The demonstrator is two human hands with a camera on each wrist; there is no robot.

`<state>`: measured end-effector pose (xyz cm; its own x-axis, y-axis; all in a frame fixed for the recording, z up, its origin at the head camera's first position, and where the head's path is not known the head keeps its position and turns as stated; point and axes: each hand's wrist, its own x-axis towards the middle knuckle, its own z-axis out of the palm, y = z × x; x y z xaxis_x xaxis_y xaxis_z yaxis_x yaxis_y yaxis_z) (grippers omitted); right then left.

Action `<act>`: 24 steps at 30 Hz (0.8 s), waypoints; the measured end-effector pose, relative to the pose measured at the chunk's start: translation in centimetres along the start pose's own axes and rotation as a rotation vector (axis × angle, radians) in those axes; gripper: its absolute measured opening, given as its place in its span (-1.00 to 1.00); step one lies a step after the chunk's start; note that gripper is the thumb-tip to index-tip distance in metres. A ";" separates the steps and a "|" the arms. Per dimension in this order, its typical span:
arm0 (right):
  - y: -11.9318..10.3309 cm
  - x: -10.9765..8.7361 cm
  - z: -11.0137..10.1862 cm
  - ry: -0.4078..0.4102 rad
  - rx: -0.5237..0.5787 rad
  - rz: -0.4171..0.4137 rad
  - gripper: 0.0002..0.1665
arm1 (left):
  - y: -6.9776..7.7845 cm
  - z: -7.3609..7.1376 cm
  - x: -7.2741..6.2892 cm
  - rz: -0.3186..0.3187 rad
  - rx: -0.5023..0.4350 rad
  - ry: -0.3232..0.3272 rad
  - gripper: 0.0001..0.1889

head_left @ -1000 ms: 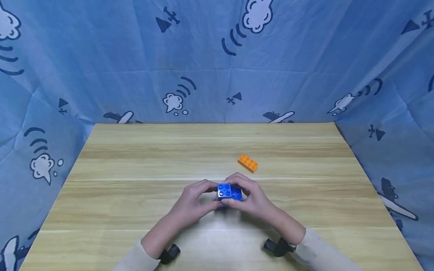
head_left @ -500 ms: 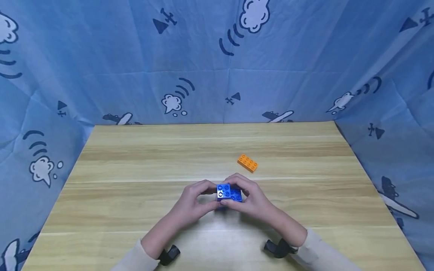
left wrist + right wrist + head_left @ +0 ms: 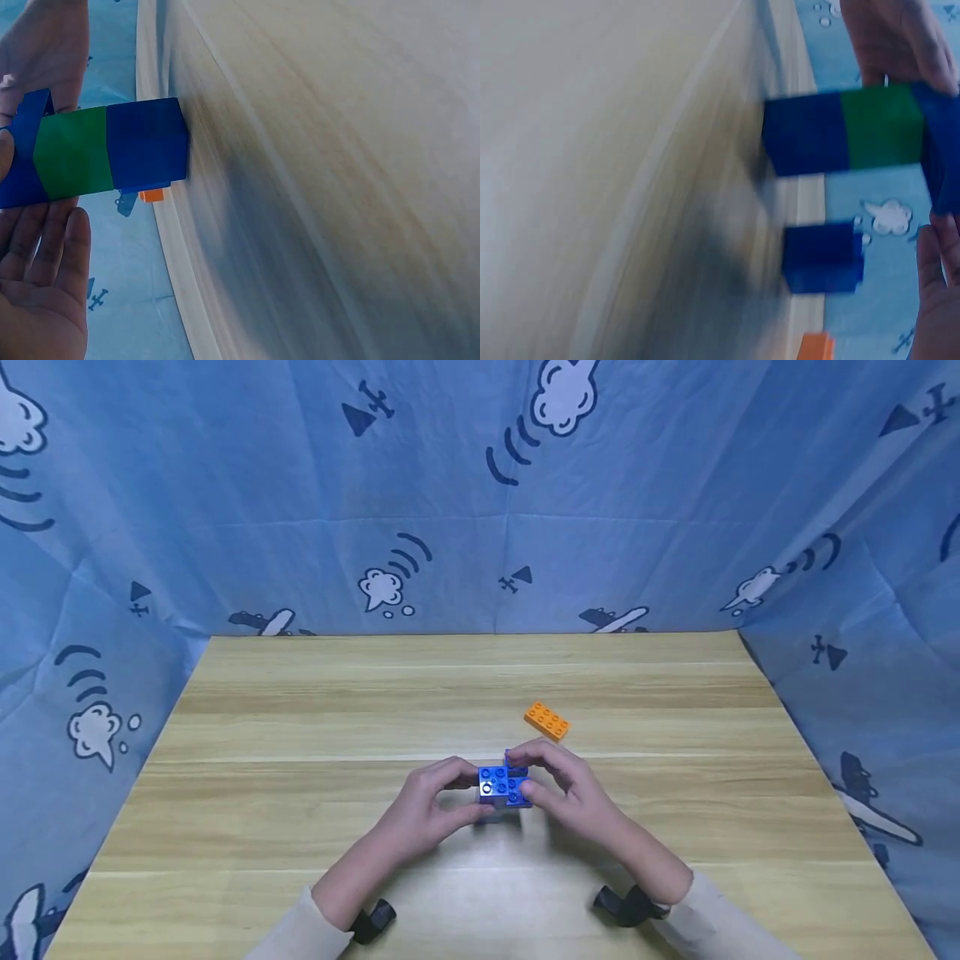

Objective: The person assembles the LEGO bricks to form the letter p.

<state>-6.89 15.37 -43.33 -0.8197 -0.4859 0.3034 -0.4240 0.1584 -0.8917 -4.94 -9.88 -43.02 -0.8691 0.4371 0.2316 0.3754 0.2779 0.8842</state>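
Head view gives me the left hand (image 3: 435, 797) pinching the block stack (image 3: 493, 781) between thumb and fingers; the right hand (image 3: 581, 793) curves beside it, its grip unclear to me. Farther off, an orange brick (image 3: 547, 721) lies on the tabletop (image 3: 337, 710).

studded blue-green-blue brick stack (image 3: 73, 152), upright, perhaps on the tabletop (image 3: 300, 710)

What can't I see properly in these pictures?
1. Green brick: head view, hidden beneath the stack's upper blue brick.
2. Orange brick: right wrist view, cut off by the bottom edge.
3. Separate blue brick: right wrist view, too blurred to count its studs.
4. Left hand: left wrist view, cut off by the left edge.
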 end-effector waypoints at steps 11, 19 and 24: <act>1.9 -0.5 -2.4 0.106 -0.101 0.121 -0.62 | 0.3 0.0 0.0 -0.042 0.000 -0.014 -0.70; 3.5 -0.3 -3.0 0.031 -0.133 0.229 -0.32 | 0.2 0.0 0.1 -0.033 -0.002 -0.014 -0.70; 3.8 -0.1 -2.9 -0.046 -0.103 0.263 -0.23 | 0.2 0.0 0.1 -0.045 -0.008 -0.021 -0.70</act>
<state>-9.57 18.48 -45.78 -0.8894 -0.4546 0.0486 -0.2380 0.3697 -0.8982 -4.95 -9.79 -42.81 -0.8781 0.4421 0.1829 0.3332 0.2908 0.8969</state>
